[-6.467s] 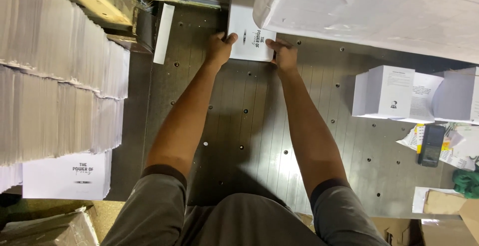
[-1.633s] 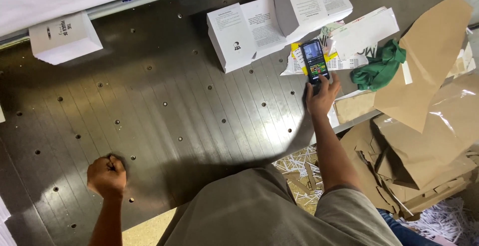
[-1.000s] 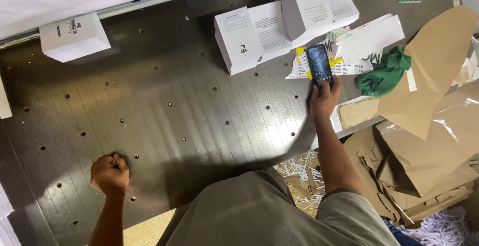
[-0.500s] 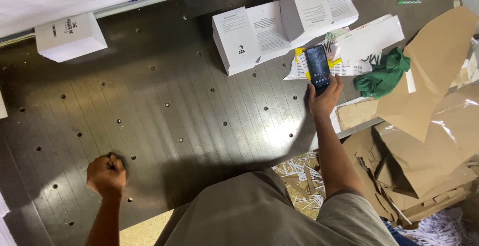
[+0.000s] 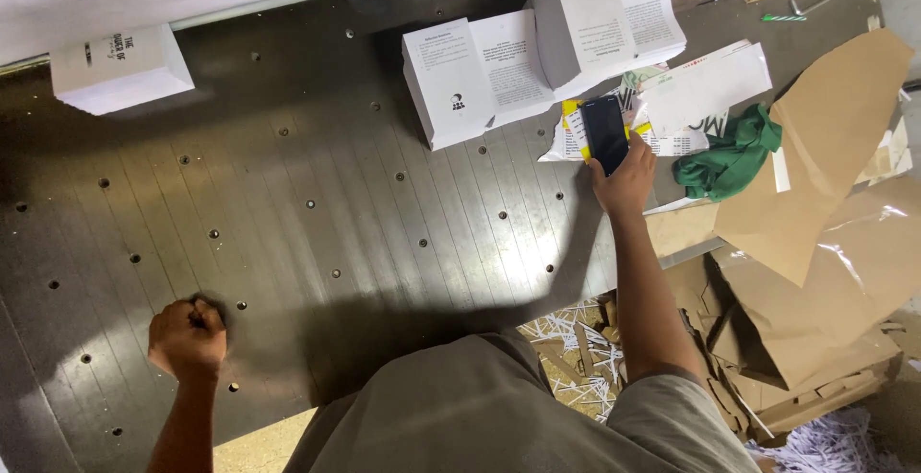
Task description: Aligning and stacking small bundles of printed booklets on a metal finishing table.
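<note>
On the left, a white booklet stack [image 5: 120,68] lies at the far edge of the dark metal worktop [image 5: 317,204], and nearer the person the left hand [image 5: 188,337] rests there curled into a fist, holding nothing that shows. Further right, two more stacks [image 5: 537,56] of printed booklets sit side by side at the far edge. Just right of them the right hand [image 5: 625,177] grips a black phone [image 5: 604,132] over loose papers [image 5: 705,89], with a green cloth [image 5: 729,152] beside it and brown cardboard [image 5: 825,137] at the far right.
</note>
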